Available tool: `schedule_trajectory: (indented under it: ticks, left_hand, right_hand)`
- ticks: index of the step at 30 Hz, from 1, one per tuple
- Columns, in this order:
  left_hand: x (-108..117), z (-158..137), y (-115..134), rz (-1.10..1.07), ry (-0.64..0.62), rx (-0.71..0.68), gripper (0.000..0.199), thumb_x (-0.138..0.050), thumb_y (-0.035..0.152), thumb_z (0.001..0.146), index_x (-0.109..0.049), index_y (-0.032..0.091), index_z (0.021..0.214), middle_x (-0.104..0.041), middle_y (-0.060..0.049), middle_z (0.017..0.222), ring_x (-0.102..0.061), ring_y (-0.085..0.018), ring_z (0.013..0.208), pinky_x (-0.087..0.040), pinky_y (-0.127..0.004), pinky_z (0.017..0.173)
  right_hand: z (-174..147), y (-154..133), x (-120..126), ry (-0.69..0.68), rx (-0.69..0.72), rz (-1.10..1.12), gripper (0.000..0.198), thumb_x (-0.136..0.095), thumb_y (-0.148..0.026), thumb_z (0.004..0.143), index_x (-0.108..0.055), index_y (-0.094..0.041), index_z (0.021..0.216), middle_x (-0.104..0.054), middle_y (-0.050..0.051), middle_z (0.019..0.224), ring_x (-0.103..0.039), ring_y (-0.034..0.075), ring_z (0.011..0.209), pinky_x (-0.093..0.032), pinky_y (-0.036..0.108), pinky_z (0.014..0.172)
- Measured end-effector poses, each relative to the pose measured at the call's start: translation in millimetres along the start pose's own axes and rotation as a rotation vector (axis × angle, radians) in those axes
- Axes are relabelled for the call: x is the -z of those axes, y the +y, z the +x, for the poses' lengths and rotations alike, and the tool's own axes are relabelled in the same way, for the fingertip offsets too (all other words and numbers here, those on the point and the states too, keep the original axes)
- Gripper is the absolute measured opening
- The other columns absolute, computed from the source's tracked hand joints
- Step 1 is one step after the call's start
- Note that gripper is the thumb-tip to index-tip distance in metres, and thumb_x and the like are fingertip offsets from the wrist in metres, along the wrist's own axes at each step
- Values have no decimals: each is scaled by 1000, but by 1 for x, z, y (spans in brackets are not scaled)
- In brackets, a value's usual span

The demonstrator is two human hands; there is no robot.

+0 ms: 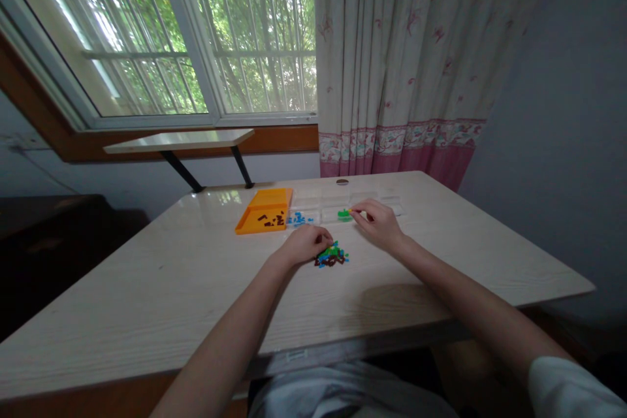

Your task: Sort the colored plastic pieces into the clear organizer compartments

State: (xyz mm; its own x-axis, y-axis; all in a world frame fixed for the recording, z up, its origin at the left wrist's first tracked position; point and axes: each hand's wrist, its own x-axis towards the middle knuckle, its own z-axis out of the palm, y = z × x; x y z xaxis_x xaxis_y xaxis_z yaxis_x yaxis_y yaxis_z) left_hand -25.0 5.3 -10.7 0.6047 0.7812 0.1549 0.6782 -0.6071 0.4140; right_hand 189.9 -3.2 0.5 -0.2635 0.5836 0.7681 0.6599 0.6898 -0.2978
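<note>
My left hand (307, 244) rests at the left edge of a small pile of mixed pieces (332, 256), coloured brown, green and blue. Its fingers are closed at the pile; what they pinch, if anything, is too small to make out. Farther back, my right hand (379, 225) pinches a tiny yellow-green piece (349, 210) at its fingertips. Just below those fingertips, green pieces (343, 215) lie in one compartment of a clear divided box (327, 199). Blue pieces (298, 219) occupy the compartment to the left.
Left of the clear box, an orange open case (245, 227) holds several dark brown pieces (275, 219). A raised shelf (181, 140) on black legs stands at the table's back left. Behind the pale wooden table (161, 300) are a window and a curtain (392, 78).
</note>
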Motion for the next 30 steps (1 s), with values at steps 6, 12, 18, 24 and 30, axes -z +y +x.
schedule_trajectory:
  ticks: [6,12,18,24,30]
  left_hand:
    - [-1,1,0,14,-6,-27,25,-47,29,77,-67,16,86,-66,-4,70,-55,-13,61,-37,-19,56]
    - [-1,1,1,21,18,-51,25,-47,28,78,-68,17,84,-66,-5,73,-56,-13,64,-37,-20,58]
    - [-1,2,2,11,14,-40,25,-48,29,77,-69,17,84,-66,-5,74,-55,-13,64,-38,-20,58]
    - [-1,3,1,6,18,-48,24,-50,28,76,-69,16,85,-66,-5,76,-56,-14,69,-40,-21,62]
    - [-2,4,-1,1,31,-85,24,-48,27,78,-68,16,84,-66,-6,83,-57,-15,77,-41,-22,70]
  right_hand:
    - [0,0,2,30,47,-2,21,-47,-33,84,-63,-18,83,-63,4,77,-50,11,60,-40,23,62]
    - [0,0,1,-2,43,-23,23,-45,-33,85,-63,-18,84,-64,5,81,-54,13,68,-41,24,66]
    - [7,12,14,-142,72,-164,24,-43,-32,86,-63,-19,86,-64,6,85,-57,14,77,-40,24,71]
    - [14,57,46,-298,-148,-409,21,-46,-31,83,-64,-20,87,-65,5,87,-57,16,78,-38,25,67]
    - [6,96,63,-420,-388,-538,22,-50,-32,78,-68,-22,85,-67,5,83,-58,17,73,-35,23,57]
